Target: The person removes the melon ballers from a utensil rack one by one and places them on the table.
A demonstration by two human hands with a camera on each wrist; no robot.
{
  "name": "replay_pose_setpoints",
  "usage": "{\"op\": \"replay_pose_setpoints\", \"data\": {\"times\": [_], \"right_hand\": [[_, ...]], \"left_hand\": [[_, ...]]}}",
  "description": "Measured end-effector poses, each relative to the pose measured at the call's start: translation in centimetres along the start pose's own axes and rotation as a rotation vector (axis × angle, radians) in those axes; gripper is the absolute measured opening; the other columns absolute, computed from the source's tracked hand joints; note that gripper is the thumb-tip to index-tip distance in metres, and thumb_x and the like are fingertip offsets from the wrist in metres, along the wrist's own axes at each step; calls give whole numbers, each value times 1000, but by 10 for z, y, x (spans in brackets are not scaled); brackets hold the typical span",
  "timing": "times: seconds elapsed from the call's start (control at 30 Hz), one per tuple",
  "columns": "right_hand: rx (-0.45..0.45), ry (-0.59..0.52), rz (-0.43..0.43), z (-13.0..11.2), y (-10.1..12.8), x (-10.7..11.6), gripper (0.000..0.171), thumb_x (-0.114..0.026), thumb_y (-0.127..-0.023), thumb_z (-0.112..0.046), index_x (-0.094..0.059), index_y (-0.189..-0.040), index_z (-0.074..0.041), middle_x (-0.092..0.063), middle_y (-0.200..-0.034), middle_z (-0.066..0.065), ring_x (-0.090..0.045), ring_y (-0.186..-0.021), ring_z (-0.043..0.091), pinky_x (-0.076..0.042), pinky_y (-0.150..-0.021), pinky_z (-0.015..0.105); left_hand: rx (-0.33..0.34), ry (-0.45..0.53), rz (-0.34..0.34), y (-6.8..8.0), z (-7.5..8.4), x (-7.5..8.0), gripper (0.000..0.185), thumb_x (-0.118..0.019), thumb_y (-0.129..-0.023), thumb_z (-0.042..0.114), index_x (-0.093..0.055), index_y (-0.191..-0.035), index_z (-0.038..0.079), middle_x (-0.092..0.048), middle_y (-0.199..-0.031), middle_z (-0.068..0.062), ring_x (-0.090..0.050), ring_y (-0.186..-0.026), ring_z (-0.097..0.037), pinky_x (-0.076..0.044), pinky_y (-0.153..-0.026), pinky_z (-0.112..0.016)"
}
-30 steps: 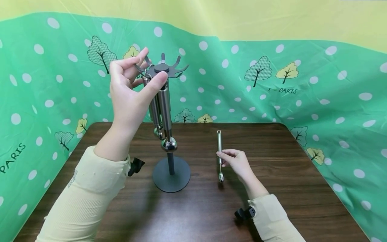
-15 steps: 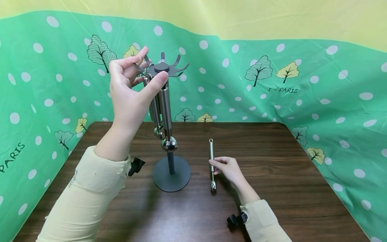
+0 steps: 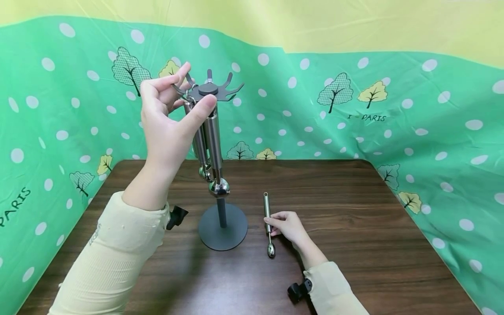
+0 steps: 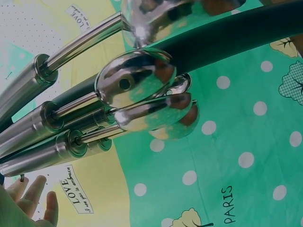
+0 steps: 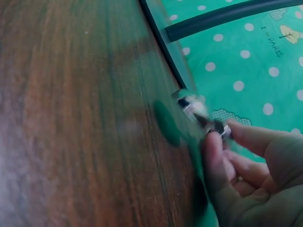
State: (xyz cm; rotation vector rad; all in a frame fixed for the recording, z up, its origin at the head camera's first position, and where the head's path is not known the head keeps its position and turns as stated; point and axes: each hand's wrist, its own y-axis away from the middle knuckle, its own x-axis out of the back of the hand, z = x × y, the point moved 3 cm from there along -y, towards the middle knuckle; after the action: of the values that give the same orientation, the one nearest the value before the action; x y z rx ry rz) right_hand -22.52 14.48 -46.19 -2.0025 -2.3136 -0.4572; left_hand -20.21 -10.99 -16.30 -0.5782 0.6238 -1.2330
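Observation:
A dark grey rack (image 3: 222,227) stands on the brown table (image 3: 354,227), its hooked crown (image 3: 208,89) at the top. Several steel utensils (image 3: 212,135) hang from it; the left wrist view shows their round heads (image 4: 137,82) close up against the dark pole (image 4: 227,38). My left hand (image 3: 188,92) is raised at the crown and pinches the top ring of one hanging utensil between thumb and fingers. My right hand (image 3: 273,222) is low over the table, right of the rack base, pinching the handle of a small steel scoop (image 3: 267,210), bowl end (image 3: 271,250) toward me. The right wrist view shows the scoop (image 5: 203,116) blurred.
Green spotted cloth (image 3: 393,109) walls the table at the back and both sides. Bare wood (image 3: 374,262) lies to the right and in front of the rack. Black wrist camera mounts (image 3: 297,289) sit on both sleeves.
My right hand has carried the small scoop left and nearer to me, toward the rack base. My left hand has stayed at the rack's crown.

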Motion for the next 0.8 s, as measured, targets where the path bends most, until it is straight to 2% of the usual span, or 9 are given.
{"op": "replay_pose_setpoints", "data": {"times": [0.17, 0.3, 0.8], "right_hand": [[-61, 91, 42, 1, -2, -3, 19, -71, -80, -11, -68, -87, 7, -65, -68, 8, -61, -51, 11, -55, -53, 28], [-77, 151, 64, 0, -3, -5, 16, -72, -79, -12, -69, -83, 4, -66, -66, 8, -61, -47, 11, -54, -51, 28], [-80, 188, 106, -1, -2, -10, 19, -73, -78, -14, -69, -87, 2, -68, -66, 7, -61, -44, 12, -52, -47, 25]], "left_hand": [[-4, -12, 6, 1, -1, 1, 69, -80, -66, 41, -43, -115, 8, -57, -129, 3, -56, -110, -14, -37, -88, -27], [-4, -11, 6, 0, -2, 2, 66, -79, -67, 38, -43, -115, 8, -57, -129, 3, -56, -110, -15, -37, -88, -27], [-4, -6, 10, 0, -2, 2, 70, -80, -65, 42, -43, -115, 8, -57, -129, 3, -56, -110, -16, -37, -88, -27]]}}
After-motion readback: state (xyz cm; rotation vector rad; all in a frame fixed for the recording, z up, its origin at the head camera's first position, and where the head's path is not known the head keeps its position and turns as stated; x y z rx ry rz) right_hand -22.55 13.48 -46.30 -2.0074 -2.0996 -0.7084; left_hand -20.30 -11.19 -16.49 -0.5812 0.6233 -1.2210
